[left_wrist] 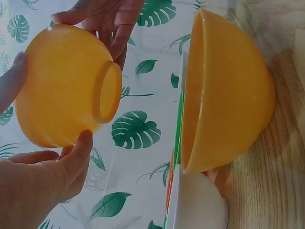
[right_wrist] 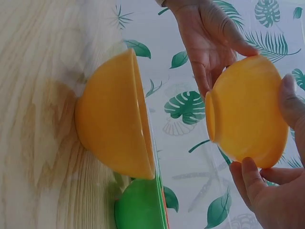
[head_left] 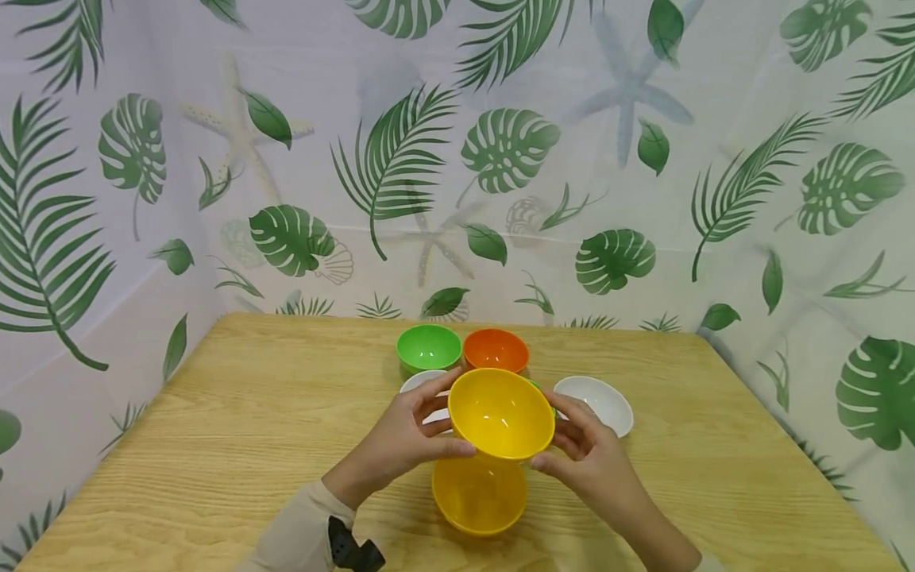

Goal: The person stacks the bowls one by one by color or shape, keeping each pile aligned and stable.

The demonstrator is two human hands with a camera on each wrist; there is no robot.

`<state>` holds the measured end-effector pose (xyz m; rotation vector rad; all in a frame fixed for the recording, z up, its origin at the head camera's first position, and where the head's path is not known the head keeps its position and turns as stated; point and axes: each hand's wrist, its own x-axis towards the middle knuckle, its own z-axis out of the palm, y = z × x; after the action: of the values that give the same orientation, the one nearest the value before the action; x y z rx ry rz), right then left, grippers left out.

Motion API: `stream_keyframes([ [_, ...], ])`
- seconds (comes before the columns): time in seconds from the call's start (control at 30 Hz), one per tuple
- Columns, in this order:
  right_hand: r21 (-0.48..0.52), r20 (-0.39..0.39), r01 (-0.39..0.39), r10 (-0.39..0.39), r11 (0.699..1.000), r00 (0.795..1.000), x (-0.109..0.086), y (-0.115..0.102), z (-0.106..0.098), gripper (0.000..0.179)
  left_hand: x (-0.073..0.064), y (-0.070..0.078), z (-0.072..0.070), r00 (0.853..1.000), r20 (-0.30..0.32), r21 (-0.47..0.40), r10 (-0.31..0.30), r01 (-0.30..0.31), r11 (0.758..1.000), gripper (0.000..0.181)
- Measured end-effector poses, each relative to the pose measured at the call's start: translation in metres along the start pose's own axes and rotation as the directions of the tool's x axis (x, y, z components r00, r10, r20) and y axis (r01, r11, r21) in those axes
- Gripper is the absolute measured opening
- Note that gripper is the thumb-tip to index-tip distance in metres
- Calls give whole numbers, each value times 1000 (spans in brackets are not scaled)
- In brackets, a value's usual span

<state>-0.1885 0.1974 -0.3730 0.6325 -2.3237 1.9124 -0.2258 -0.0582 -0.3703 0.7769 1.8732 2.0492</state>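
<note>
Both hands hold a yellow bowl up in the air, one at each side. My left hand grips its left wall, thumb near the front rim and fingers round the far side. On the opposite side my right hand pinches the wall in much the same way. The bowl's mouth tips toward the head camera, and its foot ring shows in both wrist views. Below it, a second yellow bowl stands upright on the table, a gap between the two plain in the left wrist view.
Farther back on the wooden table stand a green bowl and an orange bowl. A white bowl sits to the right; another white bowl and a green one are partly hidden behind the hands. Leaf-patterned cloth hangs behind.
</note>
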Motion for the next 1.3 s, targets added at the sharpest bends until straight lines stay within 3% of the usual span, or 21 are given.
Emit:
stream_keyframes([
  [0.2, -14, -14, -20, 19, 1000, 1000, -3, -4, 4, 70, -6, 6, -2, 999, 34, 15, -8, 8, 1000, 80],
  [0.37, -96, -12, 57, -59, 994, 998, -4, -3, 5, 67, -12, 6, -3, 999, 31, 76, -23, 21, 997, 88],
  [0.43, -184, -13, 99, -103, 978, 995, -4, -2, 4, 67, -13, 5, -3, 999, 32, 94, -22, 18, 995, 93],
  [0.57, -378, -8, 132, -145, 916, 989, -6, 0, 4, 70, -17, 3, -4, 999, 41, 115, -17, 12, 993, 91],
  [0.7, -464, 2, 114, -127, 878, 992, -8, 1, 6, 74, -21, 1, -5, 999, 39, 116, -26, 22, 993, 85],
  [0.87, -491, -5, 94, -111, 866, 994, -9, 3, 9, 74, -24, -1, -5, 998, 26, 115, -53, 50, 992, 87],
  [1.0, -502, 2, 108, -124, 858, 992, -10, 6, 9, 75, -27, -4, -4, 998, 9, 170, -61, 58, 984, 95],
  [1.3, -464, 47, 152, -147, 873, 988, -13, 18, 11, 74, -32, -13, -6, 1000, -15, 391, -10, 15, 920, 82],
])
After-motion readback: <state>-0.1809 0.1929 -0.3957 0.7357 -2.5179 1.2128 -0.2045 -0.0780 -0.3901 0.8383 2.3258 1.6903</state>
